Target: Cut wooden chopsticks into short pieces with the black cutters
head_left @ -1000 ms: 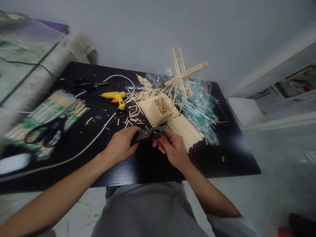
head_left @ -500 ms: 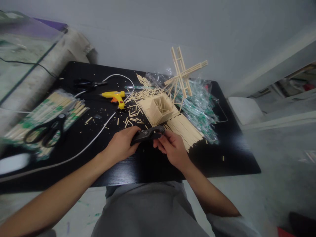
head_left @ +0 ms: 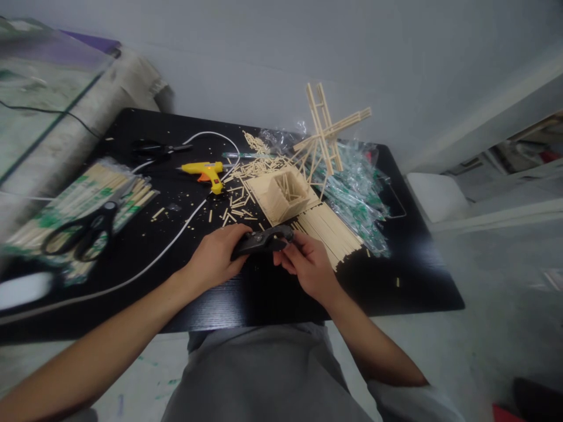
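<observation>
My left hand point(head_left: 216, 253) is closed round the grip of a black hand tool point(head_left: 263, 240) with a curved, jaw-like end; its exact kind is not clear. At that end, my right hand point(head_left: 310, 262) has thumb and fingers pinched together, touching or just beside the tool. Whatever lies between those fingers is hidden. Just beyond the tool stands a small square box of wooden sticks point(head_left: 285, 199) on a flat stick base. Behind it rises a windmill-like cross of sticks point(head_left: 324, 132). A row of long sticks point(head_left: 332, 234) lies flat beside my right hand.
A yellow glue gun point(head_left: 204, 171) with a white cord point(head_left: 176, 235) lies left of many short stick pieces point(head_left: 237, 205). Black scissors point(head_left: 94, 225) rest on packed sticks point(head_left: 65, 205). Clear-green plastic wrappers point(head_left: 358, 193) cover the right side of the black table point(head_left: 422, 281).
The hands have barely moved. The black tool is turned slightly, and its curved end shows a little more openly beside my right fingers.
</observation>
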`<state>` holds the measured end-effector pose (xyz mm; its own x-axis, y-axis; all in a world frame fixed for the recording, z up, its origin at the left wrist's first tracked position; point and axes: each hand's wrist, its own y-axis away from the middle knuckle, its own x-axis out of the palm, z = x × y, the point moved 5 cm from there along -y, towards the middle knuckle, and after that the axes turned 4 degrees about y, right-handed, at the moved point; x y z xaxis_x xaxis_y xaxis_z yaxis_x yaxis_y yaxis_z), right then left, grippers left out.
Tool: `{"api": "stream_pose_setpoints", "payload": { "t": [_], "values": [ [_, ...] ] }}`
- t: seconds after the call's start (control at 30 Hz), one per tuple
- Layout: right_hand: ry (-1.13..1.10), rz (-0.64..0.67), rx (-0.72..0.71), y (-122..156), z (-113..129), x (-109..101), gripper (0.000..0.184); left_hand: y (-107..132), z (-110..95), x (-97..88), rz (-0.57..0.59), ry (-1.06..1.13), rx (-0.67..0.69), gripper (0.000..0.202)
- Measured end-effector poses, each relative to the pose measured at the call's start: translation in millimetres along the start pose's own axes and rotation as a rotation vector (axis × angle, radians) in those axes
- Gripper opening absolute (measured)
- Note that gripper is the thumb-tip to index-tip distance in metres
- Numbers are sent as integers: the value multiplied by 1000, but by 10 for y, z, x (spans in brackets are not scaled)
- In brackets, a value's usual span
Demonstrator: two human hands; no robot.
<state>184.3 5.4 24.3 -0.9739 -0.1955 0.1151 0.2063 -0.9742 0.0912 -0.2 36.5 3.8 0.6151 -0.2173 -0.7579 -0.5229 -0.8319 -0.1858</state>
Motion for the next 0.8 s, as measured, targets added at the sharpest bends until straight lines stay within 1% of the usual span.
{"api": "stream_pose_setpoints", "payload": {
  "t": [0.13, 0.33, 0.53, 0.8],
  "values": [
    [-16, -4, 3, -1, 2, 2, 36, 2, 2, 0, -5, -2, 10, 32],
    [2, -2, -5, -12, 2, -3, 35, -4, 5, 8, 28, 15, -13, 26],
    [36, 4, -1, -16, 10, -18, 37, -2, 9, 21, 31, 17, -22, 26],
    [12, 8, 8, -16, 3, -18, 37, -5, -4, 14, 32, 33, -30, 26]
  ]
}}
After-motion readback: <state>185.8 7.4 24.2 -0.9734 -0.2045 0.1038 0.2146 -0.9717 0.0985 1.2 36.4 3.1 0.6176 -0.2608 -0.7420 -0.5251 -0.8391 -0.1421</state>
